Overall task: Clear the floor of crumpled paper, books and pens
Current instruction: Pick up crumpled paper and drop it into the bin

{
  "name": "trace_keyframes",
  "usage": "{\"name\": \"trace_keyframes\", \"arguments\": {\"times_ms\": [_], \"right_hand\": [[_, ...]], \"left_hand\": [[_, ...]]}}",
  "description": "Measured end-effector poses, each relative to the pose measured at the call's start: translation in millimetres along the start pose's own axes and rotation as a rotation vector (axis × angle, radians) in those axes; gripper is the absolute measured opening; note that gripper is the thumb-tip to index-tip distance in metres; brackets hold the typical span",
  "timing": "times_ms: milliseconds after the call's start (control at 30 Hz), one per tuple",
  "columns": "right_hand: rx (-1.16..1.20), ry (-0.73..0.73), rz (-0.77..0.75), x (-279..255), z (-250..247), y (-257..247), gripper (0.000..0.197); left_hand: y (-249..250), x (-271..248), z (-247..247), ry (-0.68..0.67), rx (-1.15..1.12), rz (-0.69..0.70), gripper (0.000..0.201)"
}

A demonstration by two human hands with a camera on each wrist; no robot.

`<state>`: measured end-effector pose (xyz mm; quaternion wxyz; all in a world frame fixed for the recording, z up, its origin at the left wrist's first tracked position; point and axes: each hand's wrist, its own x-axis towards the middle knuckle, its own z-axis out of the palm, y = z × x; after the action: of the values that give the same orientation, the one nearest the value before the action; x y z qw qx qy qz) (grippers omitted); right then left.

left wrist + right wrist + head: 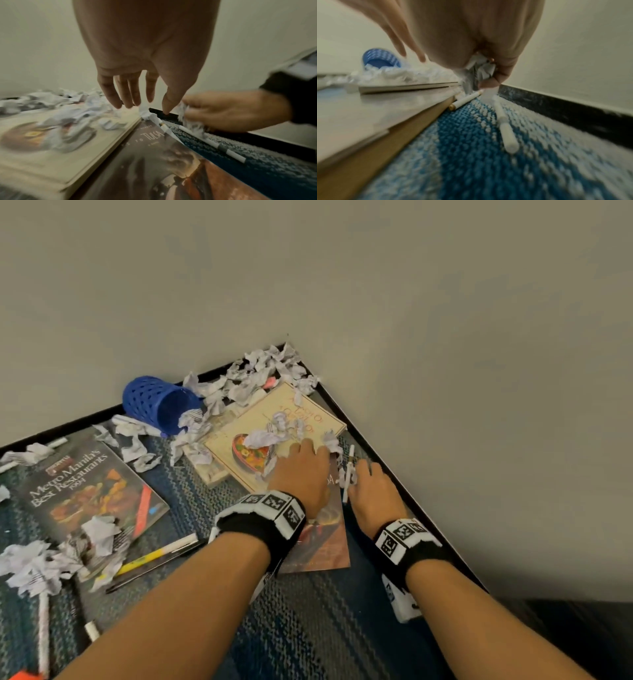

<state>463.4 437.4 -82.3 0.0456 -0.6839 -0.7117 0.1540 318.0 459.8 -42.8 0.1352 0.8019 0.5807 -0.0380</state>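
The right hand has paper bunched in its fingers by the carpet's wall edge, while the left hand hovers loose and empty, so probably best to scoop wads before pens.

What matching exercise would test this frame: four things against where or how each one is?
Things:
1. blue basket
2. Metro Manila book
3. right hand
4. left hand

States:
A. lies flat on the carpet at the left, crumpled paper on its near corner
B. open, fingers spread over the paper on the cream book
C. tipped on its side against the wall
D. grips a wad of crumpled paper beside a white pen

Pairs: 1-C, 2-A, 3-D, 4-B
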Motion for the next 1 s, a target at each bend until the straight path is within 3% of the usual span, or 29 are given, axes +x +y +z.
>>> {"name": "trace_keyframes", "arguments": {"times_ms": [67,133,233,433,500,600,667,733,833,900,1000], "right_hand": [[0.162,0.123,0.058,-12,-2,8,0.009],[0.233,0.202,0.14,-23,-6,24,0.01],[0.272,0.27,0.239,-38,-12,49,0.004],[0.107,0.108,0.165,-52,2,49,0.033],[0.072,0.119,0.164,-51,7,46,0.036],[0.14,0.186,0.167,-39,5,37,0.031],[0.219,0.224,0.18,-25,-1,28,0.029],[0.256,0.244,0.187,-8,-8,13,0.034],[0.255,0.217,0.126,24,-14,-17,0.032],[0.227,0.144,0.031,49,-17,-39,0.028],[-0.075,-0.205,-0.159,80,-22,-67,0.025]], "left_hand": [[13,22,10,0.051,0.038,0.049,0.065],[22,44,23,0.058,0.094,0.113,0.084],[27,67,44,-0.073,0.184,0.191,0.099],[29,67,71,0.013,0.09,0.216,0.047],[28,60,77,0.006,0.064,0.233,0.032],[21,50,76,-0.044,-0.035,0.299,0.025],[13,41,63,-0.021,-0.168,0.248,0.024],[-2,33,45,0.129,-0.287,0.088,0.015],[-39,28,27,0.338,-0.305,-0.174,0.038],[-68,24,21,0.435,-0.248,-0.266,0.061],[-105,20,24,0.304,-0.099,-0.326,0.105]]}}
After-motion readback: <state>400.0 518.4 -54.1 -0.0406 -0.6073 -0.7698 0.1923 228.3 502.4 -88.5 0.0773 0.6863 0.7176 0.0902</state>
